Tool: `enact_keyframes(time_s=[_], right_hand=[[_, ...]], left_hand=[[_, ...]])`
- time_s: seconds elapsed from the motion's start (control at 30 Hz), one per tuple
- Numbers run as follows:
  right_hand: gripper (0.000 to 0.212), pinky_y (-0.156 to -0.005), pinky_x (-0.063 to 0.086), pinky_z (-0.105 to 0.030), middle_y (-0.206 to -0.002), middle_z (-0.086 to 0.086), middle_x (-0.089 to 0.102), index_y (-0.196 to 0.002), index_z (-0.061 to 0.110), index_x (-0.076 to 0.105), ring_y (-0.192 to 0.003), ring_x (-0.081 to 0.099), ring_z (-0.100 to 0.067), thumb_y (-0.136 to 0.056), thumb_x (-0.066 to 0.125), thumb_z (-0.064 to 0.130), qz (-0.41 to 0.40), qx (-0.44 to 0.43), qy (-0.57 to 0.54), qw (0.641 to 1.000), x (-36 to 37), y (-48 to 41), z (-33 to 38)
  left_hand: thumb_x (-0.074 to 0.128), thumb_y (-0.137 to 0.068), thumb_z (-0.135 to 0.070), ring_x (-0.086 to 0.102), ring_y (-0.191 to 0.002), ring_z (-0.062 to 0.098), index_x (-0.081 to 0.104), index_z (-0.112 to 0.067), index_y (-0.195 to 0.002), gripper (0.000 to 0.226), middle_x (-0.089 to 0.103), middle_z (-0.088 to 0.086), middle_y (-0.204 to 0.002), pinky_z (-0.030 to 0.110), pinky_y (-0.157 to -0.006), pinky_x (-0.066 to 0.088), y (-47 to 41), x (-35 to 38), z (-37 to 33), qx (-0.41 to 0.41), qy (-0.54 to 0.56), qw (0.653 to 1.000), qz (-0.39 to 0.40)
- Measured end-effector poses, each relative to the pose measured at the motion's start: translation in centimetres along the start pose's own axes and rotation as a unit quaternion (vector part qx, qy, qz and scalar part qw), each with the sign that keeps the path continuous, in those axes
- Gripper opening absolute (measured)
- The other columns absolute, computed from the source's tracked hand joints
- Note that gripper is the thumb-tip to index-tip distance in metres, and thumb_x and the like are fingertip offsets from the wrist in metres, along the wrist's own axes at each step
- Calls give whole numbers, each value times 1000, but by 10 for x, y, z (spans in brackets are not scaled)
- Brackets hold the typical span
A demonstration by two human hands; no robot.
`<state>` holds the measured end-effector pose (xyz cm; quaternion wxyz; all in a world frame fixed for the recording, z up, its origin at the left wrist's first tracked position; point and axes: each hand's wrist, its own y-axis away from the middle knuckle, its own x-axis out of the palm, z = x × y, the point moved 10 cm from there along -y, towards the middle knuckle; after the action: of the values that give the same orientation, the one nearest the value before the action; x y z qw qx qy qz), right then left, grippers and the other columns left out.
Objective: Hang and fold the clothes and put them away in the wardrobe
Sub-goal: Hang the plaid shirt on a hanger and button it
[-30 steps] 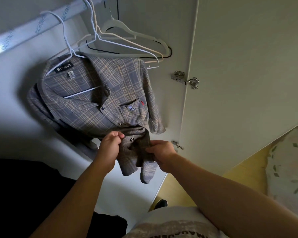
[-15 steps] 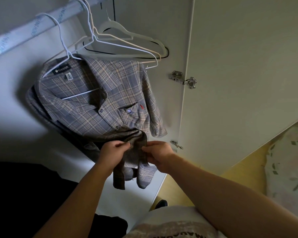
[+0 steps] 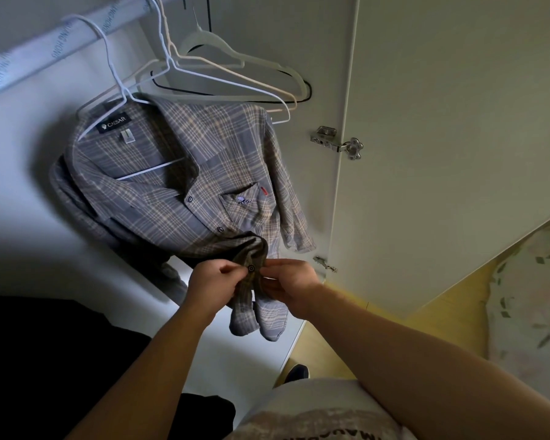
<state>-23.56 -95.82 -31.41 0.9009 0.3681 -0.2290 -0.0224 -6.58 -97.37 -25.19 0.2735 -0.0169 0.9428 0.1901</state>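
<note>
Buttoning the hung shirt. Your left hand (image 3: 218, 277) and right hand (image 3: 291, 282) meet at the lower front of the plaid shirt (image 3: 185, 192), and each pinches one edge of the opening. The fingertips (image 3: 240, 273) are clamped on cloth either side of a dark button (image 3: 251, 267), which sits between them and faces you. Whether it has passed through its hole cannot be told, because the cloth is bunched just above the fingers. To do this step well, you should probably steady the button side with one thumb and draw the hole edge across with the other hand. Ease both fronts gently down toward yourself so the bunched fold smooths out and the edges line up before you press the button through. Keep the pull light: a hard tug could drag the collar off the white wire hanger (image 3: 150, 169), well above the fingers, whose hook sits over the wardrobe rail (image 3: 45, 49). The shirt hangs inside the wardrobe with its front toward you. Collar and label are at the end far from the fingers, and the hem tails (image 3: 258, 319) dangle just below them. Its long axis runs collar to hem along the line of hang, slanting in this view from upper left down to your hands. Empty hangers (image 3: 204, 38) hang beyond the fingers on the same rail.
</note>
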Motion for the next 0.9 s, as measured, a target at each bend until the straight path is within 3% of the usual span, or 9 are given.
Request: enact_keyframes(time_s=[0.1, 0.2, 0.4, 0.57, 0.73, 0.9], right_hand=[[19, -61, 60, -31, -83, -19, 76, -97, -1, 75, -64, 73, -29, -85, 67, -12, 7, 0, -19, 1000, 3, 1, 0], [19, -63, 59, -31, -87, -20, 76, -98, -2, 75, -68, 73, -30, -84, 68, -12, 9, -2, -19, 1000, 4, 2, 1], [19, -62, 59, -31, -89, -21, 76, -97, -1, 75, -70, 73, -31, -84, 67, -12, 1, -13, -22, 1000, 4, 3, 4], [18, -61, 59, -31, -84, -20, 75, -92, 0, 76, -66, 73, -30, -82, 69, -13, -3, -20, -19, 1000, 4, 3, 4], [21, -65, 61, -35, -92, -25, 74, -101, -3, 74, -70, 71, -32, -82, 71, -12, 3, -20, -8, 1000, 7, 3, 2], [18, -66, 60, -33, -87, -21, 75, -95, 1, 74, -71, 73, -30, -82, 72, -11, 12, -21, 6, 1000, 9, 4, 2]], left_hand=[[72, -89, -31, 64, -58, 9, 72, -27, -73, 16, 69, -14, -63, 20, -45, 41, 2, -5, -6, 21, -41, 999, -25], [72, -88, -34, 65, -63, 12, 70, -31, -72, 17, 69, -21, -66, 24, -51, 45, 2, -9, -10, 42, -66, 996, -44], [74, -86, -34, 67, -70, 9, 68, -32, -71, 17, 70, -15, -66, 26, -60, 49, -1, -16, -12, 61, -99, 991, -74], [74, -86, -32, 67, -74, 8, 67, -34, -72, 16, 70, -15, -72, 27, -66, 53, -2, -12, -11, 66, -111, 990, -61], [71, -87, -30, 69, -76, 12, 72, -26, -75, 13, 72, -10, -70, 33, -71, 57, -3, -4, -6, 47, -90, 994, -35], [71, -91, -38, 67, -67, 16, 71, -27, -73, 21, 67, -12, -58, 36, -69, 59, -3, 2, -6, 59, -92, 994, -19]])
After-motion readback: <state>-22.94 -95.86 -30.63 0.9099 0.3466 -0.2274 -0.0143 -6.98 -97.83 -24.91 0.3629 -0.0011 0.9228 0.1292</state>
